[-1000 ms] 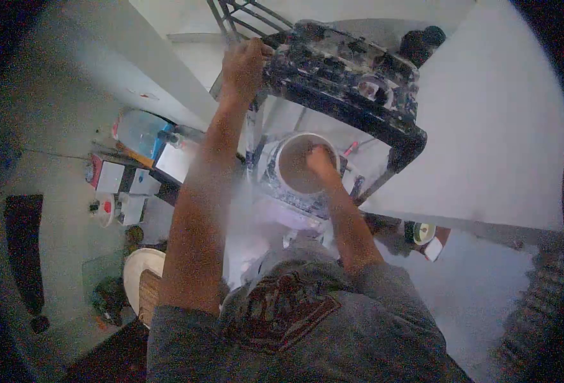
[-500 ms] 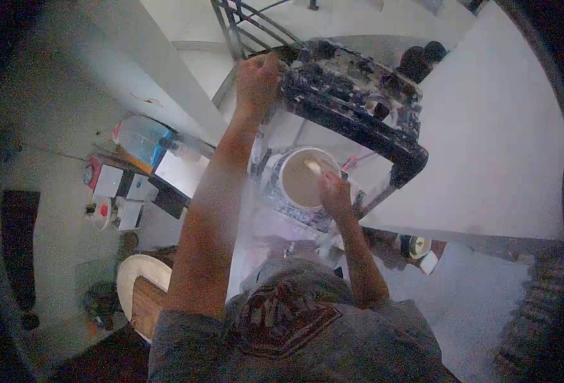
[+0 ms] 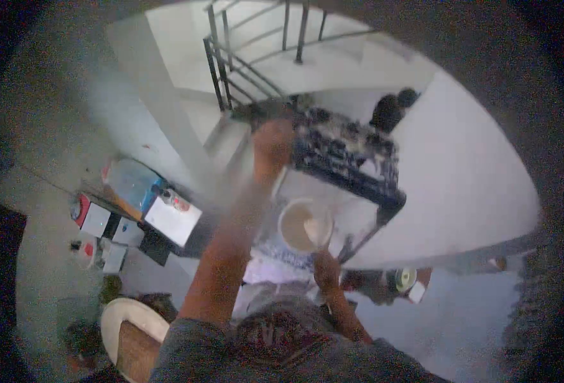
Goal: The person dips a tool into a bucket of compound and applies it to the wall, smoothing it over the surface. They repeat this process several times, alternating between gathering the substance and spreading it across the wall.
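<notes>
Beige contents [image 3: 294,231] of the bucket [image 3: 281,226] are uncovered; the right hand [image 3: 326,271], seemingly closed around a pale brush-like tool [image 3: 316,228] above, has been drawn to its near side. Beyond it, the left hand [image 3: 274,142] is blurred, grip indeterminate.

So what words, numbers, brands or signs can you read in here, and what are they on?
No text can be read clearly.
Shirt print: letter-like shapes, too blurred to read.
Reddish patch on the bottle: too small and blurred to tell if it has words.
Bucket: no writing can be made out.
</notes>
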